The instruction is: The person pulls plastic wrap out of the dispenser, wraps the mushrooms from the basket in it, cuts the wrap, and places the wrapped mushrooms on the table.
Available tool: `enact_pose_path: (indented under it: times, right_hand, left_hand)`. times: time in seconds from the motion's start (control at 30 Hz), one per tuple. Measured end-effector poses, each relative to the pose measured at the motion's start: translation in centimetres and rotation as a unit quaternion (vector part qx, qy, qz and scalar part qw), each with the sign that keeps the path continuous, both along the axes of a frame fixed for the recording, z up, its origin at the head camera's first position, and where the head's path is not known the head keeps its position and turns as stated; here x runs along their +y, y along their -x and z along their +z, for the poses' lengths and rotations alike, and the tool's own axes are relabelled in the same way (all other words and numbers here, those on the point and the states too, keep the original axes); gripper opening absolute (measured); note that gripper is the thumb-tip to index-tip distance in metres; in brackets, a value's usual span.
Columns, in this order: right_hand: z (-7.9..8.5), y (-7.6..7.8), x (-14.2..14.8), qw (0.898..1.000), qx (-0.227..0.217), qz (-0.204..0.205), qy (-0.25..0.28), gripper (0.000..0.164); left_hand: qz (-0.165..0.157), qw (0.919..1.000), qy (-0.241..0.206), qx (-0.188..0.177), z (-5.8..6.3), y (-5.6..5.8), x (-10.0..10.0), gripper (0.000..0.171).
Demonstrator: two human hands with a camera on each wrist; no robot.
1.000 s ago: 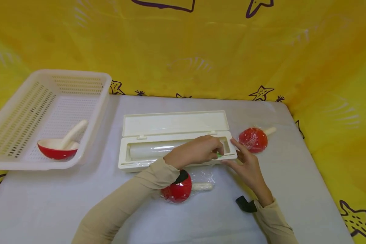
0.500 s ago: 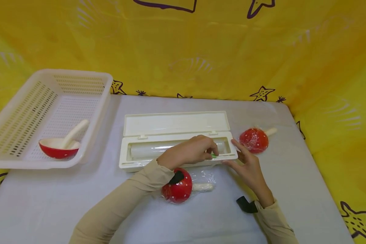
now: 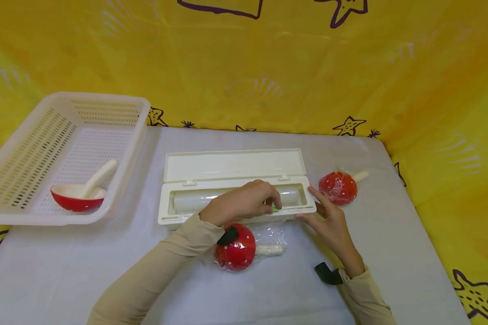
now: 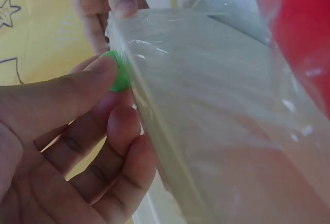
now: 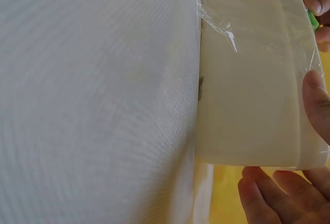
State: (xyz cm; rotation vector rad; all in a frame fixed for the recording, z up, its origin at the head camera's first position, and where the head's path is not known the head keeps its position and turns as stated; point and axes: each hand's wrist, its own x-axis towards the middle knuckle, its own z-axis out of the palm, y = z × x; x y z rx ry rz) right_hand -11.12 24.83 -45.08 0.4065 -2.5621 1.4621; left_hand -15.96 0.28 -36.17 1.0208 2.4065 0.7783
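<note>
A white cling film dispenser [image 3: 307, 195] lies on the table with its lid [image 3: 233, 164] folded back, and a roll of cling film [image 3: 187, 201] shows inside. My left hand [image 3: 244, 201] pinches a small green slide cutter [image 4: 119, 74] between thumb and forefinger on the dispenser's front edge. At the right end, my right hand [image 3: 329, 223] holds the dispenser, thumb on the front side and fingers at the end. Clear film hangs over the front face in the left wrist view. Just in front lies a red ladle [image 3: 236, 253] with white dots, wrapped in film, its pale handle pointing right.
A second film-wrapped red ladle [image 3: 337, 187] lies right of the dispenser. On the left stands a white plastic basket [image 3: 142, 126] with an unwrapped red and white ladle [image 3: 79, 204] inside. A yellow patterned cloth [image 3: 244, 67] hangs behind the table.
My left hand has slid leftward along the dispenser's front edge with the green slide cutter. My right hand keeps its hold on the right end.
</note>
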Motion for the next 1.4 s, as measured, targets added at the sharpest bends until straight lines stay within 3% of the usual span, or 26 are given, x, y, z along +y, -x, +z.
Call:
enact_pose_path:
  times: [0.43, 1.4]
  right_hand:
    - [-0.1, -0.1, 0.1, 1.0, -0.008, -0.003, -0.003, 0.077]
    - [-0.2, -0.1, -0.1, 1.0, 0.002, 0.003, 0.018, 0.077]
  left_hand:
    - [0.028, 0.9975, -0.034, -0.056, -0.4, -0.3, -2.0, 0.018]
    - [0.046, 0.997, -0.038, -0.049, -0.1, -1.7, -6.6, 0.017]
